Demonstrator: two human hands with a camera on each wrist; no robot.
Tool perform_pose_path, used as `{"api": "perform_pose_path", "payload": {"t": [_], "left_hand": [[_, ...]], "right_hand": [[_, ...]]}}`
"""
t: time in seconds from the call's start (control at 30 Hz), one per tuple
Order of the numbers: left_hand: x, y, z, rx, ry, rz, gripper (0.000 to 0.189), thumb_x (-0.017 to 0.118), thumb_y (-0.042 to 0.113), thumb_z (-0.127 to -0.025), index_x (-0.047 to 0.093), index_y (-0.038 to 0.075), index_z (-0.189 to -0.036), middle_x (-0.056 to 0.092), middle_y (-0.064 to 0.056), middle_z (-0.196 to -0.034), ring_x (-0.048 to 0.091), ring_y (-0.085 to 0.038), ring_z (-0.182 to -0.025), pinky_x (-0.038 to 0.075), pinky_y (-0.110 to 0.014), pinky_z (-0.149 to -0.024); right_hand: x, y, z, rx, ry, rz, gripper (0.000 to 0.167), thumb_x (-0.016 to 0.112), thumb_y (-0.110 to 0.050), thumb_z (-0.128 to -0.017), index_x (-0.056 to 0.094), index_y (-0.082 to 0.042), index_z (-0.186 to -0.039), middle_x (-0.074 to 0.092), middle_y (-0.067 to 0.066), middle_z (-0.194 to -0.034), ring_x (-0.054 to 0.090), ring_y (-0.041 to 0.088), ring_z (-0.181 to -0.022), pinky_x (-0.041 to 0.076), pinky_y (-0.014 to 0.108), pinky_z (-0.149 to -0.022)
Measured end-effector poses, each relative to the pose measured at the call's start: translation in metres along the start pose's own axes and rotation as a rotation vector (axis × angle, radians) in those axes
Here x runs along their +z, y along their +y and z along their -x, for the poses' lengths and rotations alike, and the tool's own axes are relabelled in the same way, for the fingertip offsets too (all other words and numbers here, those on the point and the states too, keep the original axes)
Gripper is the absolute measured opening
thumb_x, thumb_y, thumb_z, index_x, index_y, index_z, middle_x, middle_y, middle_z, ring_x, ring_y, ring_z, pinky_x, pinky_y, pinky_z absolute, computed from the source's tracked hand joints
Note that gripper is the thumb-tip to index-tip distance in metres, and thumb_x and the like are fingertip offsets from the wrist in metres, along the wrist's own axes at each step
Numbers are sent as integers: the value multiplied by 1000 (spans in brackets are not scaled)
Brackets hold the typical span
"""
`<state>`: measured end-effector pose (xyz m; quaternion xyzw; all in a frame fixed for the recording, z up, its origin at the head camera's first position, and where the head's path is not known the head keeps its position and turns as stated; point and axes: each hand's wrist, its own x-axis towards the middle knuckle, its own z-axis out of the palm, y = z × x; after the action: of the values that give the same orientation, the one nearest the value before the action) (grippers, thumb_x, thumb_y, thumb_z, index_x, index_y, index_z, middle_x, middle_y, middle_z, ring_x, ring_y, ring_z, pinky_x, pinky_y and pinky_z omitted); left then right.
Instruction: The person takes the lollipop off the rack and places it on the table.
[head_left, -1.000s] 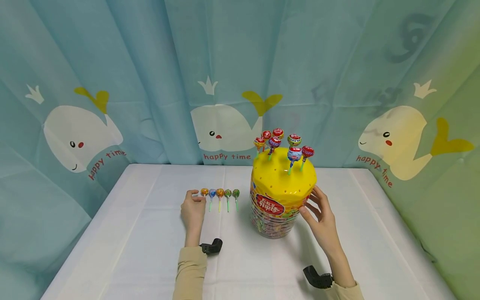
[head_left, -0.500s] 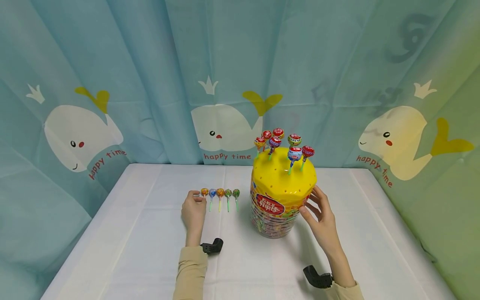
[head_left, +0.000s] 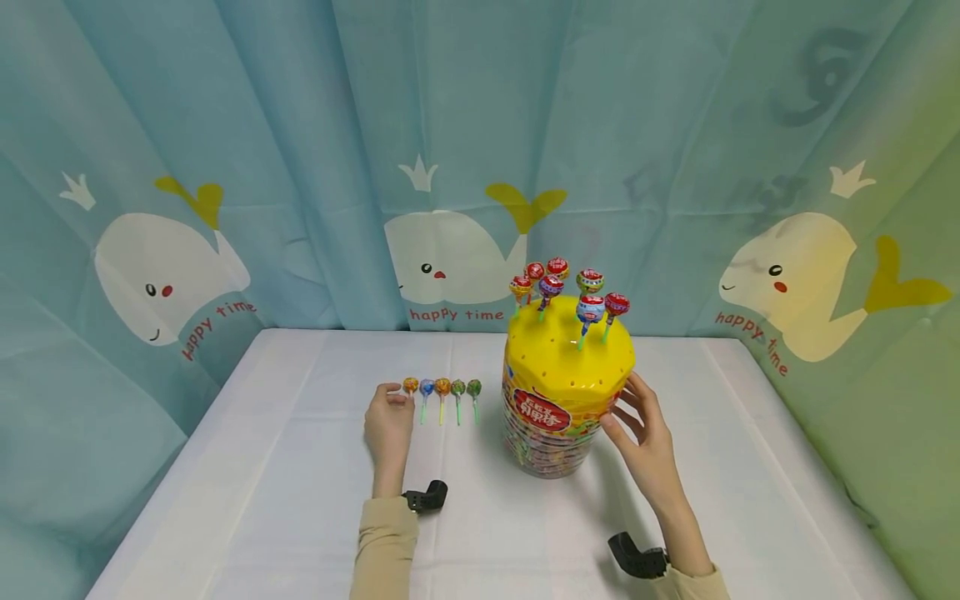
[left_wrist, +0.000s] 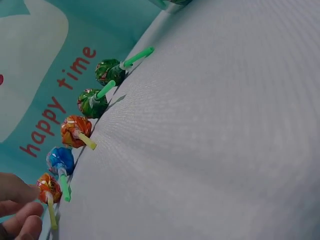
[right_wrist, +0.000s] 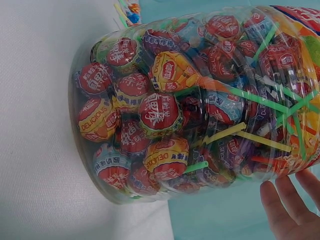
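Note:
Several wrapped lollipops lie in a row on the white table. My left hand point(head_left: 388, 425) is at the row's left end, its thumb and finger pinching the leftmost orange lollipop point(left_wrist: 48, 189). Beside it lie a blue lollipop point(left_wrist: 60, 161), another orange lollipop point(left_wrist: 76, 132) and two green ones. Right of the row stands a clear tub point(right_wrist: 150, 115) full of lollipops, with a yellow lid point(head_left: 558, 358) pierced by small holes. Several lollipops stand upright in the lid's far half. My right hand point(head_left: 647, 446) rests its spread, nearly straight fingers against the tub's right side.
A white cloth covers the table point(head_left: 285, 500). Behind it hangs a blue-green curtain point(head_left: 300, 167) printed with whales, continuing along both sides. A black wrist camera point(head_left: 426, 497) sits on the left forearm, and another camera point(head_left: 636, 557) on the right.

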<state>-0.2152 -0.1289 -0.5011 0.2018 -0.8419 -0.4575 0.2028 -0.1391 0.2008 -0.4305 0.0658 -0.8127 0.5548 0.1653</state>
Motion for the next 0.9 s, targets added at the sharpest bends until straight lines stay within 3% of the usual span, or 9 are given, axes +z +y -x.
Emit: {"api": "perform_pose_path", "payload": {"t": [0.33, 0.5, 0.67, 0.9], "left_hand": [[-4, 17, 6, 0, 8, 43, 28, 66, 11, -85, 64, 6, -113, 71, -11, -94, 65, -24, -83, 47, -33, -66], [-1, 28, 14, 59, 42, 84, 26, 69, 9, -84, 66, 5, -109, 71, -11, -92, 64, -24, -81, 48, -35, -68], [0, 42, 22, 135, 68, 132, 23, 69, 5, -83, 67, 3, -106, 70, -12, -90, 65, -26, -81, 50, -40, -73], [0, 64, 35, 182, 85, 197, 23, 70, 4, -82, 67, 6, -105, 70, -10, -85, 65, -26, -79, 48, -40, -71]], "right_hand": [[0, 1, 0, -9, -2, -4, 69, 61, -6, -92, 29, -24, -150, 42, 0, -141, 45, -2, -119, 37, 5, -98], [0, 1, 0, -22, 1, -8, 68, 61, -5, -92, 29, -23, -150, 42, -5, -139, 45, -2, -119, 38, 5, -98], [0, 0, 0, -18, 0, -3, 69, 61, -6, -92, 29, -23, -150, 42, 0, -141, 45, -2, -119, 37, 5, -98], [1, -1, 0, -17, 0, 1, 68, 61, -6, -92, 29, -23, -150, 42, 2, -141, 44, -2, -119, 37, 5, -98]]}}
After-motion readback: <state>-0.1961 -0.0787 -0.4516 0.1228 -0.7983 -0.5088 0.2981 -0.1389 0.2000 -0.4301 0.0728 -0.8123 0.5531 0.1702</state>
